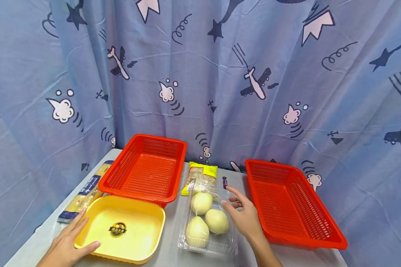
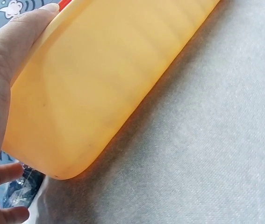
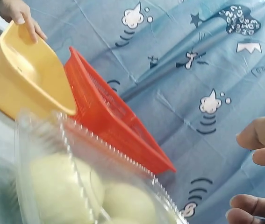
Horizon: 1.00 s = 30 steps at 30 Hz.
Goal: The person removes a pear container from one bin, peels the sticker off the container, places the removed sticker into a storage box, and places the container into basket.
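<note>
The left hand (image 1: 65, 243) is at the near left corner of a yellow plastic basin (image 1: 138, 243) that has a round printed logo inside. Its fingers stretch along the outer side, with the thumb (image 2: 29, 28) at the rim. To the right stands a clear plastic clamshell box (image 1: 225, 244) with three pale yellow-green round fruits (image 1: 217, 221) inside. Beside the upper right of that box is the right hand (image 1: 245, 213), fingers spread and slightly bent, holding nothing. In the right wrist view, its fingertips (image 3: 247, 140) stand apart from the box.
A red slotted basket (image 1: 150, 168) sits behind the basin, a second red basket (image 1: 284, 205) at the right. A yellow packet (image 1: 204, 174) and a small purple-wrapped sweet (image 1: 225, 182) lie behind the box. At the left lies a long blue-and-yellow packet (image 1: 87, 189). A patterned curtain (image 1: 200, 92) hangs behind.
</note>
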Available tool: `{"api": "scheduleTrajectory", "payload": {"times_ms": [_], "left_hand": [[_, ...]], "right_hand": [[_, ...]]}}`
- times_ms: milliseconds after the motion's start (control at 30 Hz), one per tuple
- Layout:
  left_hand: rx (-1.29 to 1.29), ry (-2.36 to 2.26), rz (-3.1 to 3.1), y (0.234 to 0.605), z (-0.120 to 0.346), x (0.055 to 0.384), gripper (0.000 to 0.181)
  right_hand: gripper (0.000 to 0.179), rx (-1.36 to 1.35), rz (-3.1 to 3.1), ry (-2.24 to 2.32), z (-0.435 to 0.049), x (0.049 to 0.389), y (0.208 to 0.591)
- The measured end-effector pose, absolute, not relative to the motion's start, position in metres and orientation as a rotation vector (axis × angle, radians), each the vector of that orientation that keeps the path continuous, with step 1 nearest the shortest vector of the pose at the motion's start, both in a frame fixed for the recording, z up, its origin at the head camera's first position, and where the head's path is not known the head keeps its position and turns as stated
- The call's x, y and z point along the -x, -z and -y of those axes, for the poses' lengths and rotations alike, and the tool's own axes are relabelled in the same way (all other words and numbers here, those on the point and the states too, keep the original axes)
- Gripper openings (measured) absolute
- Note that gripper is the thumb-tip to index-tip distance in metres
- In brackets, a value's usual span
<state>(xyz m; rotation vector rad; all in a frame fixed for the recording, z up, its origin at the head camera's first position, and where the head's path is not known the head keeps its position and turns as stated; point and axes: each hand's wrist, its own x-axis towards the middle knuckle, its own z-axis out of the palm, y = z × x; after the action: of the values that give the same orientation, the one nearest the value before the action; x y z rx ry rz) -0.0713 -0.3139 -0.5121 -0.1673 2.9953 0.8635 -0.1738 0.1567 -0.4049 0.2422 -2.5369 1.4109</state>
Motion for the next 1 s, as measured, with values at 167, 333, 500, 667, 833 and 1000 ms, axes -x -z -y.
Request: {"api": "scheduleTrajectory", "payload": {"times_ms": [167, 333, 500, 667, 833, 1000], "left_hand": [[0.185, -0.858, -2.967, 0.511, 0.314, 0.073, 0.102], [0.195, -0.849, -2.937, 0.510, 0.314, 0.074, 0.103], [0.172, -0.849, -2.980, 0.511, 0.314, 0.072, 0.101], [0.166, -0.855, -2.999, 0.511, 0.314, 0.071, 0.101], [0.165, -0.866, -3.009, 0.513, 0.314, 0.071, 0.100], [0.155, -0.878, -3.026, 0.514, 0.314, 0.070, 0.099]], "right_hand": [[0.048, -0.180, 2.589, -1.392, -0.165, 0.174, 0.415], [0.054, -0.129, 2.660, -1.347, -0.172, 0.176, 0.430], [0.058, -0.067, 2.711, -1.343, -0.178, 0.183, 0.450], [0.059, -0.077, 2.707, -1.383, -0.181, 0.188, 0.468], [0.059, -0.061, 2.697, -1.408, -0.182, 0.191, 0.478], [0.060, -0.047, 2.713, -1.456, -0.182, 0.193, 0.484]]}}
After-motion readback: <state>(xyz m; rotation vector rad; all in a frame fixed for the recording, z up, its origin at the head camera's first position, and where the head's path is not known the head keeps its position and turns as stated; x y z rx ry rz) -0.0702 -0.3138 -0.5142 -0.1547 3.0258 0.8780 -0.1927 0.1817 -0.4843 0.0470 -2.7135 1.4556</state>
